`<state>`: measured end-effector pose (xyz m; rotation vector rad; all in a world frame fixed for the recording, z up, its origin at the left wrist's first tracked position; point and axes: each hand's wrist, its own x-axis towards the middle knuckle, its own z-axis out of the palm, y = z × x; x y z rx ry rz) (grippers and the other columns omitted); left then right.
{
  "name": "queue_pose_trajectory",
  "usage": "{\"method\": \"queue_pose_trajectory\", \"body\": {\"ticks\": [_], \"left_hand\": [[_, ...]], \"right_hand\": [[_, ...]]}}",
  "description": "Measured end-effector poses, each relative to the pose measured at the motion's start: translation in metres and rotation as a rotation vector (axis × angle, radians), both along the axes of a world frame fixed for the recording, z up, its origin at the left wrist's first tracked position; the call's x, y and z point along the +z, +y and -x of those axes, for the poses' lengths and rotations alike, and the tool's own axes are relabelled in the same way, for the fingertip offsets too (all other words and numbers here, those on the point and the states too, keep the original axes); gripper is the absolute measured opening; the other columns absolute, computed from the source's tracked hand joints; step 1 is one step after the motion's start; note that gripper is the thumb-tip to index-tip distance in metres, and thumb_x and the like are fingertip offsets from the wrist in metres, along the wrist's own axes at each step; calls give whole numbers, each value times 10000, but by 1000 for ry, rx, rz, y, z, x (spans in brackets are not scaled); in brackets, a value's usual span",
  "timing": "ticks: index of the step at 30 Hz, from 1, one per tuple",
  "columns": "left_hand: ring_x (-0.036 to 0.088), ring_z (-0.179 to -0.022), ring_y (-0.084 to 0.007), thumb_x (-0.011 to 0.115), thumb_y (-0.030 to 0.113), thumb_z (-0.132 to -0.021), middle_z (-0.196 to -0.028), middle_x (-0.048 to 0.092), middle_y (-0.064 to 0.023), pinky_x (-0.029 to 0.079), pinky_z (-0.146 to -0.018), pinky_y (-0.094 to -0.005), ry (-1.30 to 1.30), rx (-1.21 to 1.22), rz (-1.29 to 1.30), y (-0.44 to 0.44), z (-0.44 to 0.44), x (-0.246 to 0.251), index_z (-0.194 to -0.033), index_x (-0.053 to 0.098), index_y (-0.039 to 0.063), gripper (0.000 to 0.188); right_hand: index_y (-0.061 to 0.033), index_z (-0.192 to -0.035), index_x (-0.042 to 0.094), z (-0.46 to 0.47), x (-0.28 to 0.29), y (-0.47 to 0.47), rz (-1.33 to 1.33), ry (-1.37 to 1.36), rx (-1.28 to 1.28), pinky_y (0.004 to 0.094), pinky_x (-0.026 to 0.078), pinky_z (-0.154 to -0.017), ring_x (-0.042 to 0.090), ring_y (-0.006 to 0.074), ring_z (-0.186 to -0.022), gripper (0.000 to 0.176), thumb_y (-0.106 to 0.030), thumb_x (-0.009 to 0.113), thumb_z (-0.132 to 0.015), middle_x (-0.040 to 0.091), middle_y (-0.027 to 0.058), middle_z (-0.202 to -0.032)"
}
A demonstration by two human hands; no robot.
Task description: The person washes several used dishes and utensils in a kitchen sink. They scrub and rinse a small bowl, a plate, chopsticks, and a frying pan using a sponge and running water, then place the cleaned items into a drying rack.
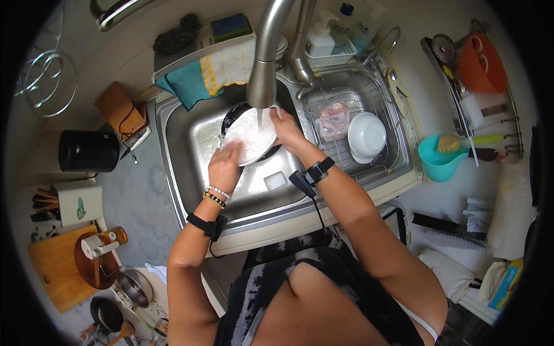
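Water runs from the metal faucet (262,86) onto a tilted white dish (253,134), a plate or shallow bowl, over the left basin of the steel sink (203,203). At its right rim my right hand (288,129) grips it, fingers partly hidden behind. My left hand (226,164) lies against the dish's lower left side, its fingertips blurred by water; whether it grips the rim I cannot tell. Beneath the dish, a dark round pan (231,114) shows partly. A small whitish square (275,181) lies on the basin floor.
The right basin holds a wire rack (337,158) with a white bowl (367,134) and a plastic-wrapped pinkish package (334,121). Teal (184,88) and white-yellow cloths (229,65) hang over the back edge. Left on the counter stand a black cylinder (88,150) and a wooden block (121,108).
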<state>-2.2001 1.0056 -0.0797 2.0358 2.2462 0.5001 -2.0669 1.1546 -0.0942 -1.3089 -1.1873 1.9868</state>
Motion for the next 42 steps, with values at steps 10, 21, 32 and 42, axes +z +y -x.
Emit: {"method": "queue_pose_trajectory", "body": {"ticks": [10,21,32,42], "left_hand": [[618,-651,-135,677,57,-689,-719,653,-99,483,-613,-270,-866,202,61,8,-7,-1,-840,623,-36,186],[624,-892,-223,647,12,-736,-1021,618,-127,507,-811,-347,-2008,335,40,43,-9,-17,-1081,540,-33,363],[591,-995,-241,571,351,-863,-1115,583,-145,484,-863,-377,-2166,381,3,47,-5,-40,-1176,479,-38,508],[626,-879,-190,655,139,-806,-1010,627,-132,515,-786,-321,-1954,405,-4,52,-7,-15,-1089,548,-36,350]], "right_hand": [[-5,-1058,551,-5,20,21,-1000,-343,138,442,453,-807,550,407,-950,394,-311,354,-908,570,281,-997],[-83,-980,516,-155,9,110,-1113,-1099,646,384,401,-902,488,304,-1074,601,-147,808,-459,547,98,-1009],[-42,-999,487,-233,-10,139,-436,-210,-208,273,475,-755,578,174,-851,541,-72,821,-574,581,78,-959],[25,-1250,360,-222,-66,181,-395,-888,-348,487,340,-929,463,342,-1105,815,-466,699,-696,478,222,-1180]]}}
